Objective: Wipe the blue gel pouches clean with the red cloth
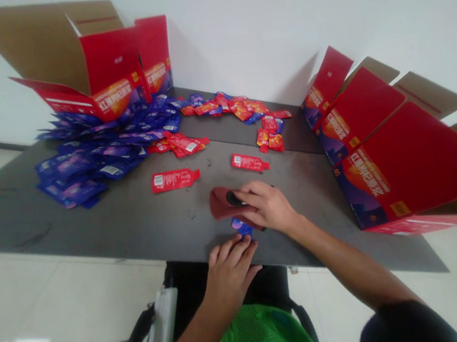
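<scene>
- Right hand (266, 206): fingers pressed together and curled over a dark red flexible piece (218, 203), pouch or cloth, can't tell which; a black rounded part (233, 198) shows at its middle, and the grip seems meant to keep both steady.
- Left hand (229, 272): fingers slightly spread, tips at or just beside a small blue sachet (242, 228); can't tell if they're gripping it. The sachet sits just under the dark red flexible piece, seemingly within easy reach of both hands.
- Ahead of the fingers on the dark grey worktop (111, 224): two red sachets (175, 179) lie singly, apparently set apart.
- Further ahead: blue sachets (81, 171) heaped left, orange-red sachets (227, 107) beyond, seemingly kept apart by colour.
- Beyond the heaps: an open red carton (110, 80). Right of the fingers: flat red cartons (409, 160), seemingly kept clear of the hands.
</scene>
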Demonstrator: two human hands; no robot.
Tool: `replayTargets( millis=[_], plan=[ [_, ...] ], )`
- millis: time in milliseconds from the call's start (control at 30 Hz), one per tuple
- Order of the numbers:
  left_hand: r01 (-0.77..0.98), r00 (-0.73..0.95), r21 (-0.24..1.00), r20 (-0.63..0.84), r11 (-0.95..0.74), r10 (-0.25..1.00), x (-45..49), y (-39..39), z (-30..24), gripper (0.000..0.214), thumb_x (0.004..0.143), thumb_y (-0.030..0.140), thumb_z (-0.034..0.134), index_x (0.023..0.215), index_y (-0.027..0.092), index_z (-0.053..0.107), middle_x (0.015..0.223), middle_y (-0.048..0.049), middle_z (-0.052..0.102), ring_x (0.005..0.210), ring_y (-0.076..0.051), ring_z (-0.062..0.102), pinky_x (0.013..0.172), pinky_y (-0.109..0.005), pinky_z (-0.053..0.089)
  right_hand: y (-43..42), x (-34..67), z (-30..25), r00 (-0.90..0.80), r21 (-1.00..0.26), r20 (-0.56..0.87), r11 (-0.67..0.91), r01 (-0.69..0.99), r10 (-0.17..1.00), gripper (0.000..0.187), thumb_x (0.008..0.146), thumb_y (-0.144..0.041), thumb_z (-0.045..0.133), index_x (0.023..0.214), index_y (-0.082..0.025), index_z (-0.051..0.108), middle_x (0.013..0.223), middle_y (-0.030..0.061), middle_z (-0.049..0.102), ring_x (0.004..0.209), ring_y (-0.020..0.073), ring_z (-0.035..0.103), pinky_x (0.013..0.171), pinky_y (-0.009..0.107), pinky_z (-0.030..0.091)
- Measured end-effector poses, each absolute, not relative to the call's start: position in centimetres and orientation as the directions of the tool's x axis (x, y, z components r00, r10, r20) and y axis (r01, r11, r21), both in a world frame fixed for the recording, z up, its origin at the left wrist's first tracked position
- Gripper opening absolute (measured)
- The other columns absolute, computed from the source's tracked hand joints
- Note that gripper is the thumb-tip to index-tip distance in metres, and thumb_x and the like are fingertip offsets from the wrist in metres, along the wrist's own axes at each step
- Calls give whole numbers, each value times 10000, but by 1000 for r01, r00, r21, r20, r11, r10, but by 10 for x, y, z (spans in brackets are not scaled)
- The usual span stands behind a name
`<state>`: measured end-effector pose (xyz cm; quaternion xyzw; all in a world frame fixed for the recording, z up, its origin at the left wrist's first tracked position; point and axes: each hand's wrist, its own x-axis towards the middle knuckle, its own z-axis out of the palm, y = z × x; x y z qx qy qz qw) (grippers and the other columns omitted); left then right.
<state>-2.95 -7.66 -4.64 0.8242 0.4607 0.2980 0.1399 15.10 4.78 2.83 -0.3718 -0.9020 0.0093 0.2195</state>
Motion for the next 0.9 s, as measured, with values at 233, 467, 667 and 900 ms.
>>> replayTargets(
  millis=[233, 467, 667, 900],
  plan=[
    [678, 413, 502, 345, -537, 843, -30, -77, -48, 426, 946, 416, 688, 1346, 283, 631, 1384, -12, 663, 1278, -253, 554, 1023, -435, 355, 66, 153, 3, -638, -216, 355, 724, 655, 683, 308, 972, -372, 640, 1225, -209, 702, 1055, 72, 688, 946, 197, 651, 798, 299, 536],
    [681, 411, 505, 335, -530, 848, -30, -77, -47, 437, 937, 410, 700, 1349, 281, 635, 1371, -31, 669, 1270, -260, 558, 1012, -433, 374, 75, 151, 29, -563, -173, 431, 676, 716, 706, 338, 983, -404, 617, 1250, -211, 692, 1073, 85, 690, 966, 211, 647, 808, 316, 537],
    [692, 419, 497, 316, -524, 851, -30, -78, -46, 419, 932, 400, 708, 1332, 290, 648, 1297, -24, 704, 1214, -257, 580, 1011, -434, 383, 30, 144, 8, -696, -248, 354, 780, 574, 625, 296, 994, -384, 601, 1221, -221, 698, 1068, 64, 687, 941, 185, 647, 775, 287, 536],
    [692, 430, 490, 311, -531, 848, -30, -75, -43, 419, 945, 408, 688, 1338, 270, 643, 1362, -45, 674, 1269, -264, 559, 1009, -441, 385, 108, 154, 16, -557, -181, 378, 649, 739, 739, 326, 964, -377, 650, 1233, -204, 711, 1056, 91, 695, 965, 220, 649, 802, 315, 535]
  ],
)
